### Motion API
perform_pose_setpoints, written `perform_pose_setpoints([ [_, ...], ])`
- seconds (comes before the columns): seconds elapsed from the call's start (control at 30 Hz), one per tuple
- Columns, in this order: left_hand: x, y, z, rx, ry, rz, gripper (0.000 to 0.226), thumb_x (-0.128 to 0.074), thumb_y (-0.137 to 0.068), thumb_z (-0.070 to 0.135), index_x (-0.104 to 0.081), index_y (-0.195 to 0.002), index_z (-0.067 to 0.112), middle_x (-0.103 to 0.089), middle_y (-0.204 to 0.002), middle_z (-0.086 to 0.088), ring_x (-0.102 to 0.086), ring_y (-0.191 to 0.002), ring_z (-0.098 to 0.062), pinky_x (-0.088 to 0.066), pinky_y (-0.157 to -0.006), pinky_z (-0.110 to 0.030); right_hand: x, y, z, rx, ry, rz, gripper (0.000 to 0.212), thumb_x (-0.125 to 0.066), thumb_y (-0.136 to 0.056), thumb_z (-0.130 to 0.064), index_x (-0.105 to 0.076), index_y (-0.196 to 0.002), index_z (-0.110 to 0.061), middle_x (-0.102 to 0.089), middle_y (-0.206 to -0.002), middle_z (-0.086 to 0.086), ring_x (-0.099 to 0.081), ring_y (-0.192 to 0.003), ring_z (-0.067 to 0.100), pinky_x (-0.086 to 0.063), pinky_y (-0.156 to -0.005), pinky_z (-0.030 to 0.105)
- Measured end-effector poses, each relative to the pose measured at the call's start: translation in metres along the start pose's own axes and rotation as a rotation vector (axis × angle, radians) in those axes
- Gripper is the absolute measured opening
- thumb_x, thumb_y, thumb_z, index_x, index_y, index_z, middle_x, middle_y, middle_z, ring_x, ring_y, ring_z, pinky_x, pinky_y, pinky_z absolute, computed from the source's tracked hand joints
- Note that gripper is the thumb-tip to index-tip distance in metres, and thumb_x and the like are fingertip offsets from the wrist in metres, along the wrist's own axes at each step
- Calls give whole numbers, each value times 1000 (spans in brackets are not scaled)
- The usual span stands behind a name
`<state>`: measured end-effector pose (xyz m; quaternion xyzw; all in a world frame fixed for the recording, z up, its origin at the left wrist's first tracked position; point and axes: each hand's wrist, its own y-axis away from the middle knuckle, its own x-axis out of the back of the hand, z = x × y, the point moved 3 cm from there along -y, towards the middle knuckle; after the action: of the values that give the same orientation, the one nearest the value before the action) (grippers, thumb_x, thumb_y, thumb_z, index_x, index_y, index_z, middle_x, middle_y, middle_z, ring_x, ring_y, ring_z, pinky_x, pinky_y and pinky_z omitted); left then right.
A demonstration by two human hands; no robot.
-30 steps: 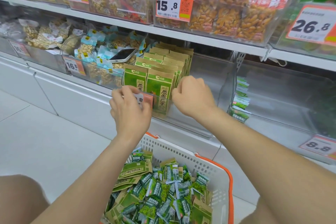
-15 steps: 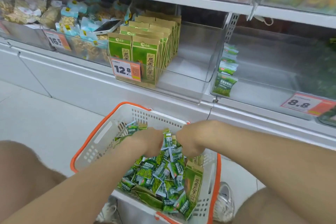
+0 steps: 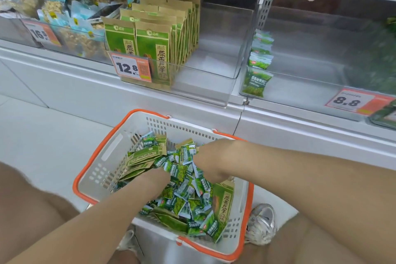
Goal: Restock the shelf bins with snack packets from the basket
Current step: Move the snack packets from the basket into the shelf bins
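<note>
A pale tiled floor (image 3: 42, 130) runs along the left, meeting the white base panel (image 3: 85, 92) of a shop shelf that fills the far side. On that shelf stand clear bins: the middle bin (image 3: 214, 83) holds upright rows of tall green pouches (image 3: 153, 49) at its left, and the right bin (image 3: 310, 83) has a few small green packets (image 3: 257, 80) against its left wall. Near, in the centre, a white basket (image 3: 102, 169) with an orange rim holds a heap of snack packets (image 3: 184, 191). The left hand (image 3: 154, 180) and right hand (image 3: 205, 161) are both pushed into the heap; their fingers are buried, so I cannot tell whether they grip anything. Price tags read 12.8 (image 3: 130, 67) and 8.8 (image 3: 351, 100).
</note>
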<state>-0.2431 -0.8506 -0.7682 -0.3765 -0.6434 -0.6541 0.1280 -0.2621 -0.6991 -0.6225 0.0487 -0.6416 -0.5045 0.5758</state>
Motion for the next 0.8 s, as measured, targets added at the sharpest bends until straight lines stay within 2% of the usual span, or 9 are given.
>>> perform_pose_setpoints([
  [0.2,27,9,-8,-8,121,39,24,-59,-95,-5,-67,-116,5,-68,-117,-12,-66,-100,-27,-58,-85,-36,20,-1,-1,-4,24,18,19,-50,-98,-5,-55,-82,-12,-50,-78,2,-43,-58,17,-38,-46,30],
  [0.33,73,23,-17,-48,476,128,33,-63,-89,-6,-79,-111,14,-68,-83,4,-68,-68,-13,-54,-53,-22,27,3,9,-41,19,34,27,-49,-100,-4,-46,-75,-13,-48,-79,3,-45,-60,18,-39,-49,30],
  [0.43,104,37,-16,-117,855,163,18,-74,-93,3,-79,-110,6,-78,-87,-10,-78,-72,-20,-65,-70,-30,31,16,24,-41,-38,79,9,-53,-97,-4,-61,-98,-8,-61,-93,6,-60,-76,24,-40,-50,30],
  [0.5,123,50,-10,-167,1067,195,14,-74,-95,4,-78,-107,-1,-78,-95,-21,-80,-83,-26,-66,-80,-38,32,26,35,-37,-113,107,31,-65,-95,-18,-64,-125,-10,-67,-112,7,-67,-95,28,-50,-60,33],
  [0.53,132,57,-7,-187,1139,220,12,-74,-95,5,-78,-104,-2,-78,-94,-23,-79,-86,-28,-65,-82,-38,31,30,41,-40,-160,123,39,-73,-92,-32,-64,-124,-11,-69,-110,6,-67,-96,26,-55,-68,35],
  [0.57,142,65,-3,-201,1198,249,12,-74,-95,7,-78,-101,-2,-78,-91,-23,-79,-85,-28,-66,-80,-37,32,35,45,-41,-205,151,45,-78,-87,-47,-66,-112,-12,-69,-99,3,-67,-88,24,-57,-72,34],
  [0.63,159,81,5,-204,1295,308,15,-75,-96,10,-78,-97,-4,-78,-84,-22,-79,-81,-28,-66,-75,-34,34,45,52,-80,-297,231,55,-78,-79,-65,-62,-80,-12,-63,-71,1,-59,-65,21,-51,-61,32],
  [0.7,172,92,11,-187,1358,360,23,-75,-96,17,-76,-94,-6,-77,-80,-20,-79,-80,-30,-66,-76,-38,36,56,61,-130,-402,340,52,-75,-85,-58,-61,-71,-10,-63,-60,3,-58,-54,22,-48,-53,32],
  [0.8,188,105,20,-156,1360,504,32,-75,-96,33,-73,-85,4,-70,-74,-10,-72,-66,-22,-64,-64,-35,36,76,79,-163,-665,424,29,-68,-93,-31,-71,-95,-3,-75,-66,7,-73,-57,17,-63,-62,35],
])
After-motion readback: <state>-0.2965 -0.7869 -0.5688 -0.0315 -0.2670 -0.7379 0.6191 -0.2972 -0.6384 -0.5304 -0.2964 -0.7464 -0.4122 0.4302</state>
